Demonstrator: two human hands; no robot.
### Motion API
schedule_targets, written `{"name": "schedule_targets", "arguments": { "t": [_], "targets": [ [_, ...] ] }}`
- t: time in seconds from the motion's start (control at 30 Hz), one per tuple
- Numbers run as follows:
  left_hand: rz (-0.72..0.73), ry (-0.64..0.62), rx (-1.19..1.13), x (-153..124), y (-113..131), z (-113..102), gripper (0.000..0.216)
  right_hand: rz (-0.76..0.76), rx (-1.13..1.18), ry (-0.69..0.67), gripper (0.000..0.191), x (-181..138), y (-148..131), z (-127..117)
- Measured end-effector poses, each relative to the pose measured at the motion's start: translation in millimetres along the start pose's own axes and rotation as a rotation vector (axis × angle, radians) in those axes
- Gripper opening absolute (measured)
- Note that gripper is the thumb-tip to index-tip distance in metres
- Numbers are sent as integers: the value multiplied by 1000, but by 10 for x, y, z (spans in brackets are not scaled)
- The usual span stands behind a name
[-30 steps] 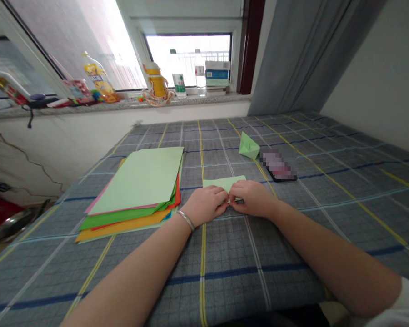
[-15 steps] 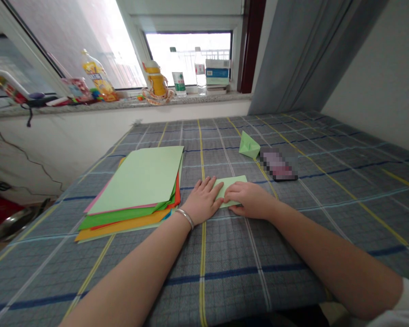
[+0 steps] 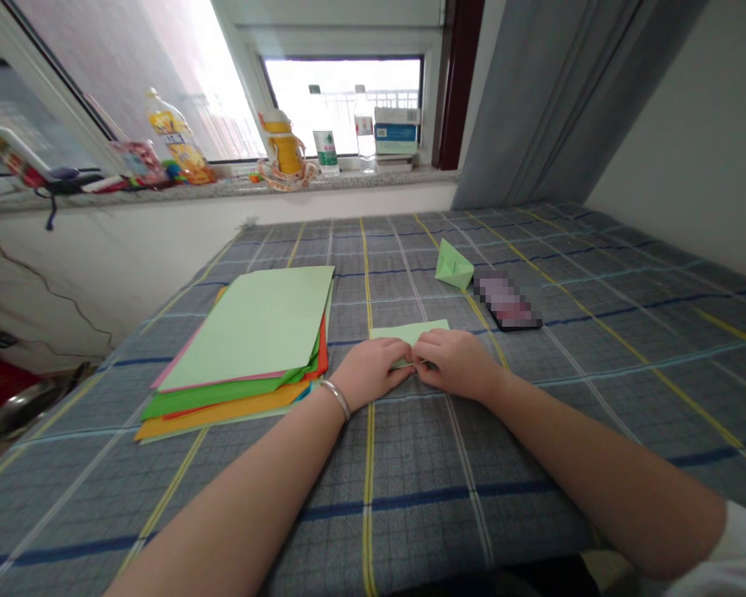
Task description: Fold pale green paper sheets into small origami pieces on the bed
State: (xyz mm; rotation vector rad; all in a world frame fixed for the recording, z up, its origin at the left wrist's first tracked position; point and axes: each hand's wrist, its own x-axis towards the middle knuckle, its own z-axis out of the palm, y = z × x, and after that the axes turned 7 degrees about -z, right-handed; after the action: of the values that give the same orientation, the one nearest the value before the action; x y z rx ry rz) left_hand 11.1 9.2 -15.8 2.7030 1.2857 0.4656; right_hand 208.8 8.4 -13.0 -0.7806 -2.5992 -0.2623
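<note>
A small piece of light green paper (image 3: 409, 331) lies on the plaid cloth in front of me, partly covered by my fingers. My left hand (image 3: 370, 370), with a silver bangle at its wrist, pinches the paper's near edge. Close beside it, thumbs almost touching, my right hand (image 3: 457, 362) grips the same near edge with curled fingers. The fingertips hide most of that edge. Beyond my right hand stands a folded light green paper shape (image 3: 453, 267), next to a phone (image 3: 506, 300) with a blurred-out screen.
On the left lies a stack of coloured paper sheets (image 3: 252, 330), light green on top. The plaid cloth (image 3: 410, 514) covers the whole surface. Along the windowsill (image 3: 224, 189) stand a yellow bottle (image 3: 284, 149), a drink bottle (image 3: 180, 141), clear bottles and boxes (image 3: 396, 133).
My left hand has gone from lying flat with fingers spread on the paper to pinching its near edge. My right hand has shifted slightly and closed on that edge too.
</note>
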Motion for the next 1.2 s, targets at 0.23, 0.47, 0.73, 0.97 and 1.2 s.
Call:
{"name": "schedule_targets", "arguments": {
  "t": [0.23, 0.47, 0.73, 0.97, 1.2],
  "targets": [
    [99, 224, 68, 14, 6, -41, 23, 115, 130, 108, 8, -1, 34, 7],
    [78, 294, 45, 4, -41, -128, 17, 127, 174, 171, 9, -46, 140, -79],
    [-6, 367, -46, -15, -133, -196, 13, 220, 221, 231, 8, -194, 437, -178],
    [-51, 437, -84, -21, -200, -177, 13, 177, 210, 374, 11, -219, 446, -189],
    [19, 535, 191, -30, -87, -185, 8, 112, 60, 270, 7, -76, 175, -115]
  ]
}}
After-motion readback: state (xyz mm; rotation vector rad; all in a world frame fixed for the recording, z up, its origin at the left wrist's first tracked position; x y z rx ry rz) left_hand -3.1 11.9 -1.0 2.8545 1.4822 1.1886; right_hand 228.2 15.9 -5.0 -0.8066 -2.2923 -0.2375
